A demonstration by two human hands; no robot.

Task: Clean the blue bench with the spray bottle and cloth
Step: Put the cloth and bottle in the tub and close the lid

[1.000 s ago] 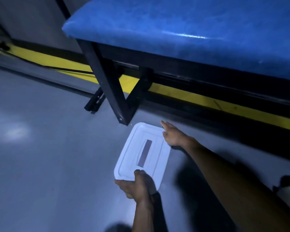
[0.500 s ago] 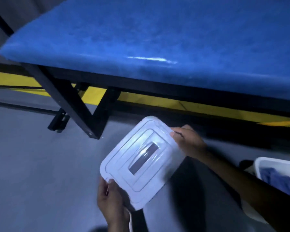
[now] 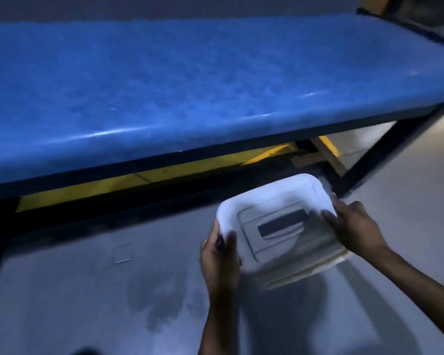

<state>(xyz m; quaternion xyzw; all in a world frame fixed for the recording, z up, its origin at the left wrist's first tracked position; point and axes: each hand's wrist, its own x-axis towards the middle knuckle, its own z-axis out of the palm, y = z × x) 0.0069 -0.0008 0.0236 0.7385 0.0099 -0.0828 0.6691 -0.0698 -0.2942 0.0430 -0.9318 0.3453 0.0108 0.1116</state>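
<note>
Left hand (image 3: 219, 257) gripped white lid (image 3: 280, 226) at its left edge, thumb curled on top; right hand (image 3: 354, 226) gripped its right edge; blue bench (image 3: 190, 85) glossy, beyond the lid.

Both hands held a white plastic lid (image 3: 274, 221) over a pale container (image 3: 315, 267) on the grey floor (image 3: 75, 290). The left hand (image 3: 219, 260) gripped the lid's near-left corner, thumb on top; the right hand (image 3: 354, 226) held its right edge, fingers curled over. A dark rectangular mark sat mid-lid. Behind stretched the blue desk (image 3: 190, 85) on a black frame (image 3: 364, 165), with a yellow floor stripe (image 3: 139, 180) beneath.
</note>
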